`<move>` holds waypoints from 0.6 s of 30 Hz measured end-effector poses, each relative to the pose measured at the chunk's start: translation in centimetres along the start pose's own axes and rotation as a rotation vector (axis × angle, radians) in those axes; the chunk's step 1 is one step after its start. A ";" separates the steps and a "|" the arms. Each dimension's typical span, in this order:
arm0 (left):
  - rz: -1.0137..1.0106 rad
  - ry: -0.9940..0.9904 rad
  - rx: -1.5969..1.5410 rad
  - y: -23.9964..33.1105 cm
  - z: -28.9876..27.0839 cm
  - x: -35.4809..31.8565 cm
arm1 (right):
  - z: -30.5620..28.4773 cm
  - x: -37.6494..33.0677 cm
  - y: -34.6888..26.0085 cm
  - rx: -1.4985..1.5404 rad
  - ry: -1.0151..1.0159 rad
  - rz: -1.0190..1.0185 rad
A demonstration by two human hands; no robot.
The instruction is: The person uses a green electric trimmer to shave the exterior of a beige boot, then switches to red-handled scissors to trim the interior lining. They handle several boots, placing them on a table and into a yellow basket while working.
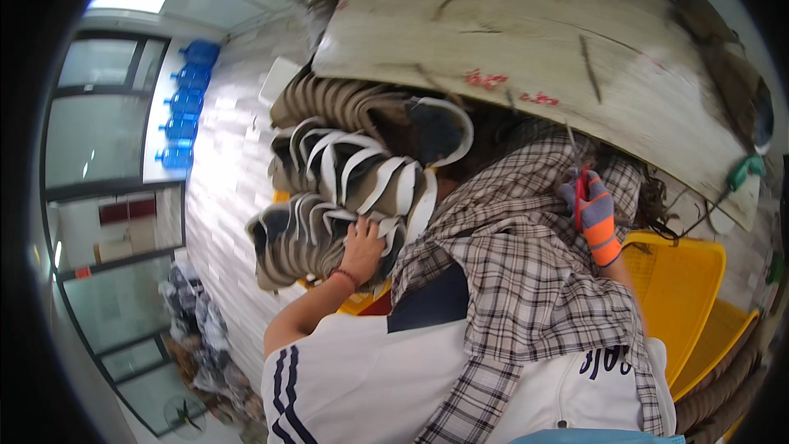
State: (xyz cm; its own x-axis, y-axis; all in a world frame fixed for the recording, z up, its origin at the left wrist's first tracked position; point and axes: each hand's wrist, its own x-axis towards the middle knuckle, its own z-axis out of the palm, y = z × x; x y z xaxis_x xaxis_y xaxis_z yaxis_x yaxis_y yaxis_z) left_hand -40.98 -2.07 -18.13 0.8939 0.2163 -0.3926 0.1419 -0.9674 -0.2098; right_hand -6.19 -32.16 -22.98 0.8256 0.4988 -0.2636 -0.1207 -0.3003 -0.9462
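My bare left hand (pixel 362 253), with a beaded bracelet at the wrist, lies on the nearest stack of nested brown shoe-upper-like pieces (pixel 283 251) with white edges. Its fingers look spread over a white rim; I cannot see them close on anything. My right hand (pixel 593 218), in a grey and orange glove, grips red-handled scissors (pixel 582 189). Their blades point up toward the table edge. Under that hand, a plaid cloth (pixel 526 255) covers my lap.
Ahead stands a worn pale table (pixel 509 41) with brown strips and red marks on it. A green-handled tool (pixel 746 171) hangs at its right corner. Yellow plastic crates (pixel 678 279) stand to the right. Blue water bottles (pixel 185 103) line the left wall, and bagged material (pixel 201 321) lies at lower left.
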 end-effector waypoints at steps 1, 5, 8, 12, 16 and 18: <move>0.024 -0.004 -0.045 -0.4 -0.4 0.1 | -0.4 -0.4 0.6 -0.032 0.050 0.006; -0.005 -0.375 0.002 -0.8 -6.1 1.8 | -2.2 -2.1 -2.3 -0.085 0.196 -0.066; 0.282 -0.767 -0.034 -0.2 -15.4 7.2 | -5.3 -2.1 -3.8 -0.408 0.473 -0.224; 0.781 -0.048 -0.225 -1.4 -20.4 16.1 | -9.9 0.6 -7.6 -0.637 0.631 -0.252; 0.190 0.777 -0.422 -5.0 -22.3 29.4 | -13.7 5.9 -8.6 -0.787 0.721 -0.170; -0.016 1.080 -0.325 -5.6 -24.9 35.9 | -15.0 7.8 -7.3 -0.817 0.817 -0.175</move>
State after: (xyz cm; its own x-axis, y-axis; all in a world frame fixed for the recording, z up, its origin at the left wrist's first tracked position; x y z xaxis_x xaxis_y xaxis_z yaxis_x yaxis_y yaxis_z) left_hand 0.88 7.84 -8.79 0.7684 0.1537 0.6212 0.1193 -0.9881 0.0968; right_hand 9.44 -38.24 -15.29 0.9406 0.0030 0.3395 0.1749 -0.8614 -0.4769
